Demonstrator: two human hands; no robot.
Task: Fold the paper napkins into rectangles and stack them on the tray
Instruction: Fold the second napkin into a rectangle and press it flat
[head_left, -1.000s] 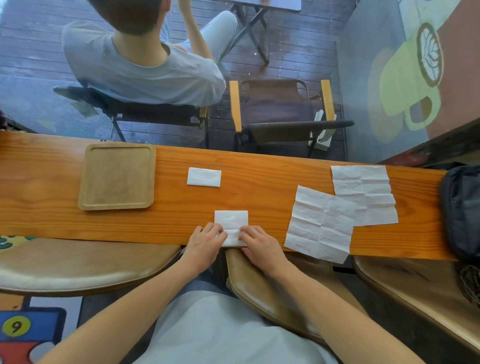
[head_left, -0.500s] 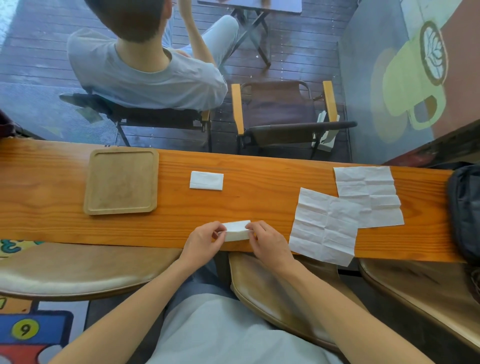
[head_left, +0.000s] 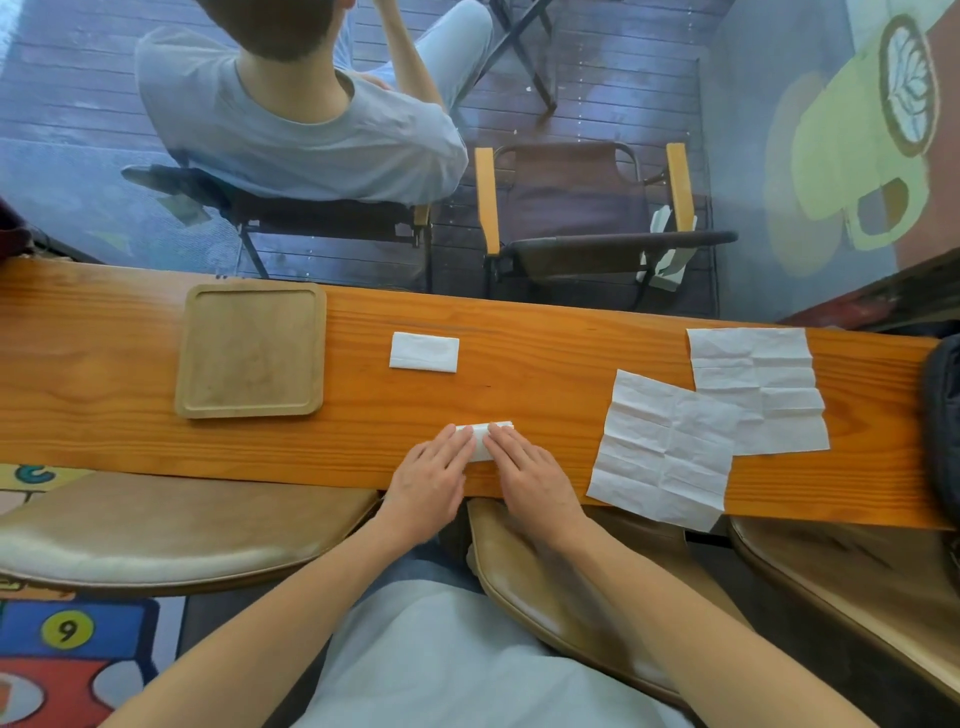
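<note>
A small folded white napkin (head_left: 480, 441) lies near the front edge of the wooden table (head_left: 545, 364). My left hand (head_left: 434, 475) and my right hand (head_left: 530, 475) lie flat on it side by side, covering most of it and pressing it down. Another folded napkin (head_left: 423, 352) rests further back in the middle of the table. The square wooden tray (head_left: 249, 353) sits to the left with nothing on it. Two unfolded creased napkins lie to the right, the near one (head_left: 667, 447) overlapping the far one (head_left: 758, 374).
A dark bag (head_left: 943, 426) sits at the table's right end. Beyond the table a person (head_left: 296, 130) sits in a chair with their back to me, beside an unoccupied folding chair (head_left: 582, 208). Padded stools (head_left: 156, 535) stand under the near edge.
The napkin under my hands has been folded over once more into a narrower rectangle. Both hands have gone from pinching its edges to pressing flat on top.
</note>
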